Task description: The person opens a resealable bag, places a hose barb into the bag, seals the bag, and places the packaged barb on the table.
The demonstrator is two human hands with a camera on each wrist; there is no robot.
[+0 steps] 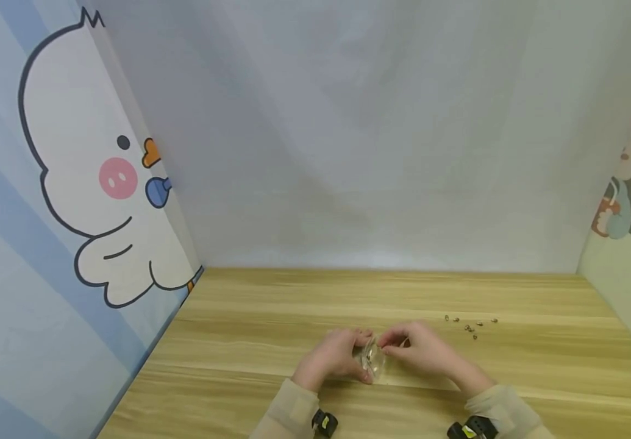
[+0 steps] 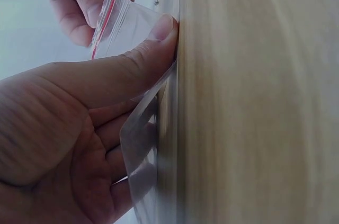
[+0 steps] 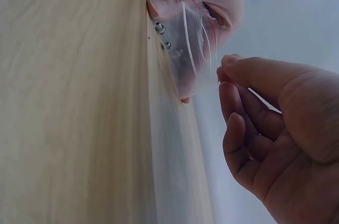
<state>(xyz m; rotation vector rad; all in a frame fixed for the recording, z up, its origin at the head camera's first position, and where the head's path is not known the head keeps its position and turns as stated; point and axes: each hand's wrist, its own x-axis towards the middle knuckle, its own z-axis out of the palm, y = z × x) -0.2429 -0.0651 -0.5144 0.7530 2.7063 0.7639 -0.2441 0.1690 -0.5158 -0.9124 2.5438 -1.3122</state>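
Note:
A small clear zip bag (image 1: 374,361) with a red line along its mouth stands tilted low over the wooden table. My left hand (image 1: 338,353) holds it, thumb on one side and fingers on the other, as the left wrist view shows. Inside the bag (image 3: 188,60) several small shiny metal pieces (image 3: 160,27) show through the plastic. My right hand (image 1: 424,349) pinches at the bag's mouth, thumb and index fingertips together; the other fingers curl loosely below in the right wrist view. Whether a small piece is also between those fingertips I cannot tell.
Several tiny metal pieces (image 1: 467,328) lie scattered on the wooden table (image 1: 238,323), beyond and to the right of my right hand. A pale grey curtain (image 1: 381,152) hangs along the far edge. Printed panels (image 1: 74,183) border the left and right sides.

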